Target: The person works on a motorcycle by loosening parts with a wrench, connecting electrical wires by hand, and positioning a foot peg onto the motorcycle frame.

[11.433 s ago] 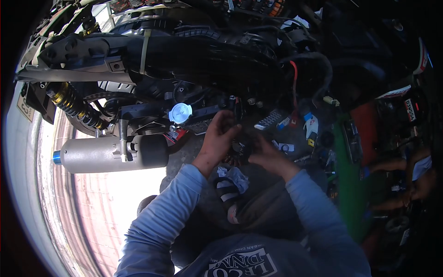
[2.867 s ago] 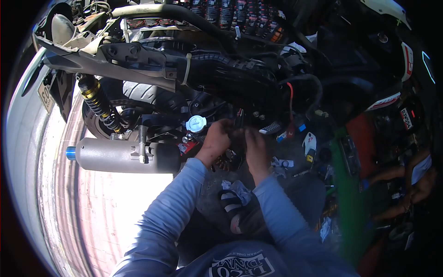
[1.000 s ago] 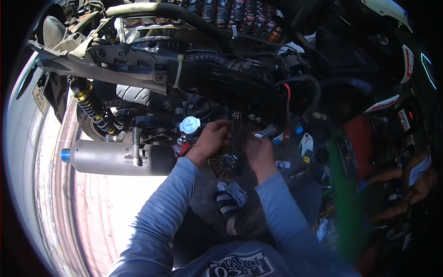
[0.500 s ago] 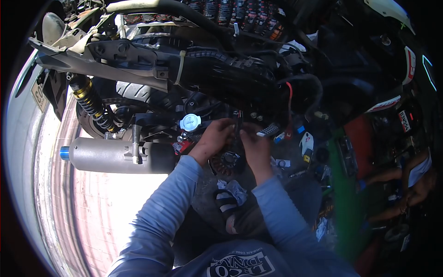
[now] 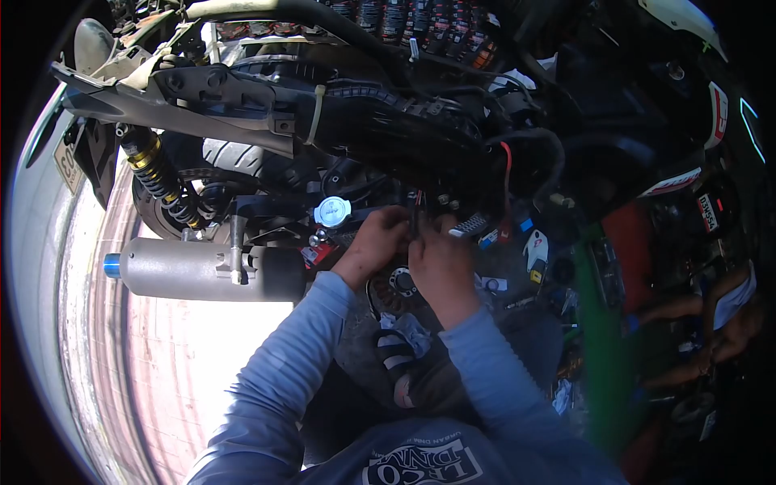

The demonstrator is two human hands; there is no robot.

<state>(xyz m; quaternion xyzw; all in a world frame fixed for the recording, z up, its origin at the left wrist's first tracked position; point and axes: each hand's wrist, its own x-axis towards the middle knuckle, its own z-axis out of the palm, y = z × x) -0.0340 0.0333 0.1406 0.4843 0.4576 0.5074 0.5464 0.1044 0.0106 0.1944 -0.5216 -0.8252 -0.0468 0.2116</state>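
Observation:
My left hand (image 5: 381,242) is closed, its fingertips pinching a dark bundle of wires (image 5: 417,212) that hangs under the motorcycle body. My right hand (image 5: 443,271) is closed against the same bundle from the other side, and its back hides much of what the fingers grip. Below the hands lies a round stator coil (image 5: 394,295), partly covered by my right wrist. Left of my left hand is a silver round cap (image 5: 332,212). A small red box (image 5: 317,255) sits under it.
A grey exhaust muffler (image 5: 182,269) juts out at left, below a shock absorber (image 5: 162,178). Black bodywork (image 5: 372,145) hangs over the hands. A white bottle (image 5: 535,252) and blurred green object (image 5: 606,347) are at right. Another person's arm (image 5: 679,307) shows far right.
My right hand has moved left and slightly inward, closer to my left hand, now covering more of the stator coil. My left hand has hardly moved.

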